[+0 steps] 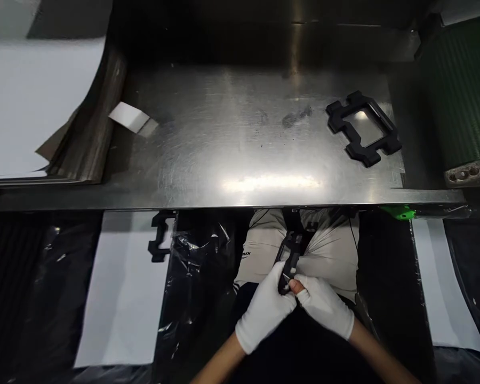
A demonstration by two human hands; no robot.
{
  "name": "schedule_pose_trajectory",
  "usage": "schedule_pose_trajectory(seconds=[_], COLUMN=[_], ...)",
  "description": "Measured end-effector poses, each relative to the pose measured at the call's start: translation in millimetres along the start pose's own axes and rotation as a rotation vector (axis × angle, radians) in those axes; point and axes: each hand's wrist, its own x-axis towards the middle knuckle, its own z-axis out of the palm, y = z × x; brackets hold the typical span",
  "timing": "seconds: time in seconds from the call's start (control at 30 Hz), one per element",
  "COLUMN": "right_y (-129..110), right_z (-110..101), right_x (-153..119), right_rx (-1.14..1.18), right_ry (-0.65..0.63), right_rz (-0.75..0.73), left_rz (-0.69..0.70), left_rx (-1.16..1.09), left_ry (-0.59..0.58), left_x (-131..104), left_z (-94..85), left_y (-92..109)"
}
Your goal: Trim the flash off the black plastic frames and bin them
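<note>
Over my lap, my left hand (pixel 266 309), in a white glove, is closed on the lower end of a black frame-shaped part (pixel 292 253). My right hand (pixel 324 305), gloved in white with a bare thumb tip, is closed beside it. Between the thumb and fingers is a small thin piece with a metallic glint, touching the black part; what it is I cannot make out. A similar black frame (pixel 364 128) lies flat on the right of the metal table (pixel 224 138).
Stacked large sheets (pixel 36 106) fill the table's left, beside a small white folded piece (pixel 130 117). A green ribbed block (pixel 460 96) stands right. Below the edge, another black part (pixel 160 236) rests on white paper (pixel 124 298); a green object (pixel 402 212) sits under the edge.
</note>
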Motion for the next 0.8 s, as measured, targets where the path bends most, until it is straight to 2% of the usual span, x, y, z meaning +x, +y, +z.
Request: schedule_pose_trajectory(seconds=[0.2, 0.33, 0.57, 0.8], right_y=[3.5, 5.1, 5.9, 7.3], right_z=[5.6, 9.2, 11.1, 18.5], right_x=[1.1, 2.8, 4.4, 5.6], right_rx=[0.030, -0.002, 0.004, 0.002], right_ry=[0.035, 0.047, 0.052, 0.110], right_rz=[0.018, 0.045, 0.030, 0.056], left_rz=[-0.029, -0.051, -0.048, -0.044], left_rx=[-0.056, -0.038, 0.007, 0.033], left_ry=[0.014, 0.047, 0.029, 0.119], left_x=[-0.7, -0.4, -1.1, 1.6], left_z=[1.6, 4.3, 1.6, 8.6], left_y=[4.3, 4.9, 3.3, -3.7])
